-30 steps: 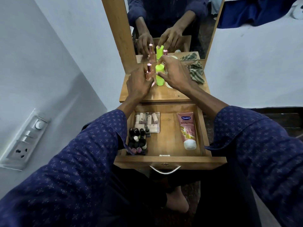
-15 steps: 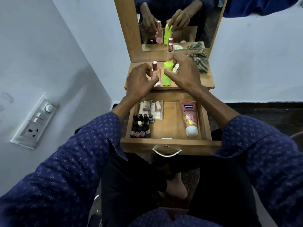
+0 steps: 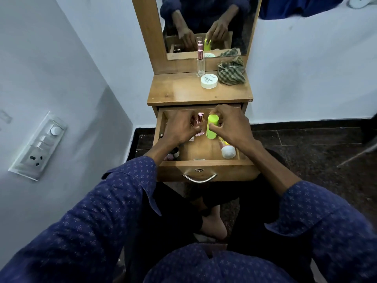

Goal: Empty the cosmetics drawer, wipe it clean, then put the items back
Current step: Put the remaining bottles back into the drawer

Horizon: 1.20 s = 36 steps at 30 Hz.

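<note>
My left hand (image 3: 179, 128) is curled round a small pink bottle (image 3: 199, 124), and my right hand (image 3: 230, 125) is wrapped round a lime-green bottle (image 3: 212, 127); both are down inside the open drawer (image 3: 204, 163), toward its back half, with the bottles upright and side by side. I judge this to be the put-back stage, with these two going in together.

To do it well, I would set each base flat on the drawer floor before letting go, keep the two from knocking, and leave them short enough of the drawer's back edge that the caps pass under the tabletop (image 3: 175, 92) when it slides shut. The pink bottle is narrow with a shiny metallic cap, so it tips easily; the green one is a smooth matte plastic cylinder, wider and steadier.

Inside the drawer, near its front right, lies a soft squeeze tube (image 3: 228, 150) with a white cap. Near its front left sit small nail polish bottles (image 3: 172, 155), mostly hidden by my wrist, so I can't tell how many.

Behind the drawer, on the glossy wooden tabletop, stand a tall clear glass bottle (image 3: 200, 65) with a pink cap, a flat round white jar (image 3: 209, 81) and a crumpled checked cloth (image 3: 231, 71).
</note>
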{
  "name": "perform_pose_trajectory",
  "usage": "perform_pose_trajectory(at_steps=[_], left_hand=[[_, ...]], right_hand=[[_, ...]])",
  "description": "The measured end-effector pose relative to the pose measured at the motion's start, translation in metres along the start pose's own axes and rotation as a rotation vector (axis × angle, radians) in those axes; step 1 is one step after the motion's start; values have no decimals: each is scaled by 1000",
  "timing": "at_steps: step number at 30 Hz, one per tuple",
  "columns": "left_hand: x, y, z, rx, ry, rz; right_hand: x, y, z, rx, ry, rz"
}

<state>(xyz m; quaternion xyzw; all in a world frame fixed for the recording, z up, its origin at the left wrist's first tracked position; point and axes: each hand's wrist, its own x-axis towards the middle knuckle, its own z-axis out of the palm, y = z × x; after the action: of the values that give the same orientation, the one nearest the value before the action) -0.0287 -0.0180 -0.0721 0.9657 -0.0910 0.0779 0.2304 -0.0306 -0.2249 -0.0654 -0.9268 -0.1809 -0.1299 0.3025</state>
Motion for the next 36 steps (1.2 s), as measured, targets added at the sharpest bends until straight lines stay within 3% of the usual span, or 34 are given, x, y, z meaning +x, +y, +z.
perform_pose_trajectory(at_steps=[6, 20, 29, 36], left_hand=[[6, -3, 14, 113, -73, -57], [10, -8, 3, 42, -120, -41], [44, 5, -45, 164, 202, -77], [104, -4, -55, -76, 204, -138]], right_hand=[[-7, 12, 6, -36, -68, 9], [4, 20, 8, -51, -127, 1], [55, 12, -17, 42, 2, 81], [130, -5, -29, 37, 98, 84]])
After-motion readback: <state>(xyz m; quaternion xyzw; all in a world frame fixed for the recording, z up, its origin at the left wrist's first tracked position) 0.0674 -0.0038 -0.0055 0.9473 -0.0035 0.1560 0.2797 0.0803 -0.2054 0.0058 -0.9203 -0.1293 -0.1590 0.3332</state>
